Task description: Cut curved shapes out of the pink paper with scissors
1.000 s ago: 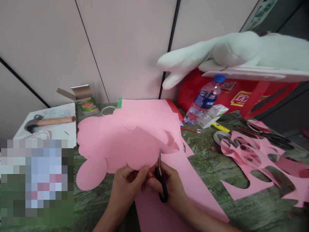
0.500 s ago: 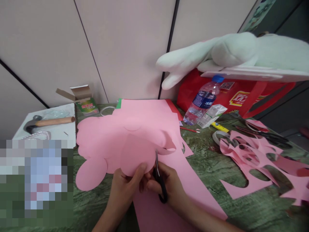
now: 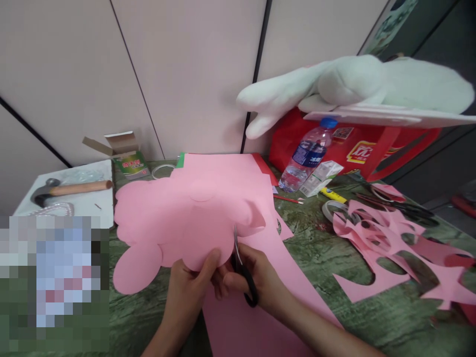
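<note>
My left hand pinches the lower edge of a pink paper piece with a rounded outline, thumb on top. In my right hand is a pair of black-handled scissors, blades pointing up and away along the right edge of that rounded part. A curled strip of pink paper stands up just beyond the blade tips. Behind and to the left lie overlapping pink rounded cut-outs, with one oval at the near left. A long pink sheet lies under both hands.
Pink paper offcuts with curved holes spread at the right, by a tape roll. A bottle, a small carton and a red bag stand behind. At left, a hammer lies on a white board.
The scissors have tilted slightly, their tips still at the rounded paper's right edge. That rounded part now lies closer to the pink paper behind it. The whole view has shifted a little.
</note>
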